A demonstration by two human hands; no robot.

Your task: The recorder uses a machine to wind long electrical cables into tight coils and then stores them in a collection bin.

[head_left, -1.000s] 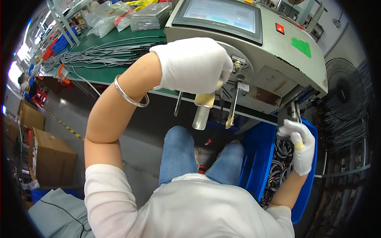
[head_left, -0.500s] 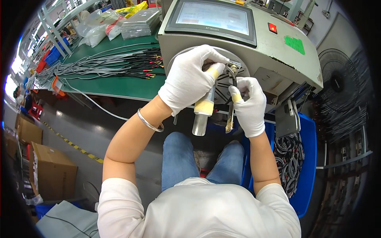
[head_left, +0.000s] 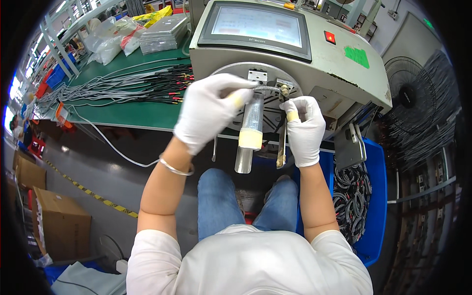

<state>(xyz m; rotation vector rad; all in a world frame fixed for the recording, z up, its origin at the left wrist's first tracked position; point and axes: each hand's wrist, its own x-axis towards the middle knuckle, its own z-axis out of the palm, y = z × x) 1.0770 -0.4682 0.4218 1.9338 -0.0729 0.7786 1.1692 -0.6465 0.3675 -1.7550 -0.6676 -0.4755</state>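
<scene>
My left hand [head_left: 209, 113], in a white glove with a yellow-wrapped thumb, is closed at the left end of a grey, ribbed-looking cable [head_left: 267, 89]. The cable arcs over a clear tube [head_left: 253, 118] with a yellow band and reaches a small brass-coloured fitting [head_left: 284, 90] on the round slotted plate [head_left: 227, 69] of a machine. My right hand [head_left: 306, 130], also gloved, pinches a dark piece of the cable just below that fitting. A narrow metal bar [head_left: 281, 152] hangs beside the right fingers. The cable's end inside my left fingers is hidden.
The machine [head_left: 314, 69] carries a touch screen [head_left: 255, 27] and a lit red switch [head_left: 330, 37]. Grey cables [head_left: 113, 86] lie across the green bench [head_left: 123, 114] at left. A blue bin [head_left: 376, 196] with coiled cables stands at right, near a fan [head_left: 408, 93].
My left hand has moved left, away from the fitting, uncovering the cable and more of the clear tube. My right hand remains by the fitting. The view has shifted slightly.
</scene>
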